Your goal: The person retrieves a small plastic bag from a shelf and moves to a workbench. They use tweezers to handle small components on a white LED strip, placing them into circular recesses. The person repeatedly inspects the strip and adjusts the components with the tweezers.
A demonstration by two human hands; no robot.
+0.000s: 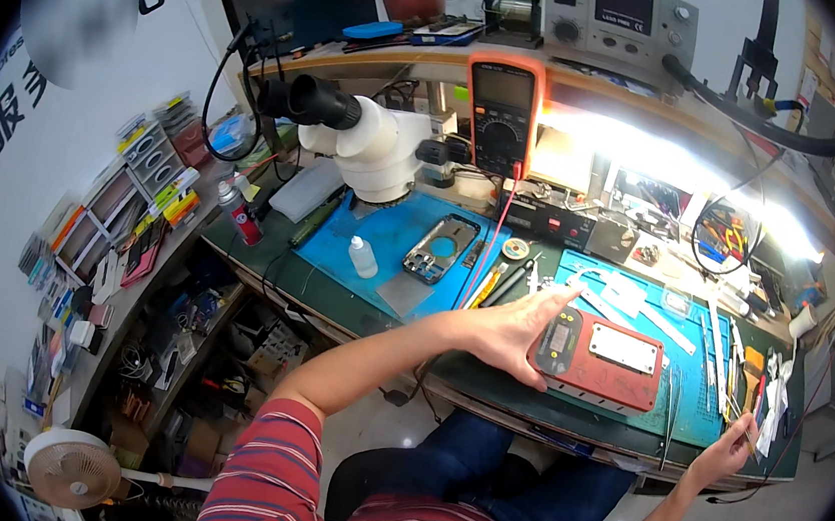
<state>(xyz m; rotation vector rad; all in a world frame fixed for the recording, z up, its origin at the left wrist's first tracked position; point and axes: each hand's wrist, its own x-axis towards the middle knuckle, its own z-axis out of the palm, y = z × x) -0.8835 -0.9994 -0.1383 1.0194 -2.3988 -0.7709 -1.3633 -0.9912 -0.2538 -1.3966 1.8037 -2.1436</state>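
Note:
My left hand (pixel 516 332) grips the left end of a red box-shaped heating station (pixel 599 380), thumb in front and fingers over the back edge. The station has a small dark display panel (pixel 560 341) and a pale metal plate (pixel 624 349) on top. It sits near the front edge of the bench. At the bench's right front corner, the fingers of my right hand (pixel 723 455) are pinched together just below a brush (pixel 752 363) with orange bristles. What they hold is too small to make out. Tweezers (pixel 672 406) lie between the station and my right hand.
Blue mats (pixel 343 253) cover parts of the bench. On the left mat are a phone frame (pixel 442 247) and a small clear bottle (pixel 363 256). Behind stand a white microscope (pixel 378 151) and an orange multimeter (pixel 503 113). A red spray can (pixel 240 215) stands at the left.

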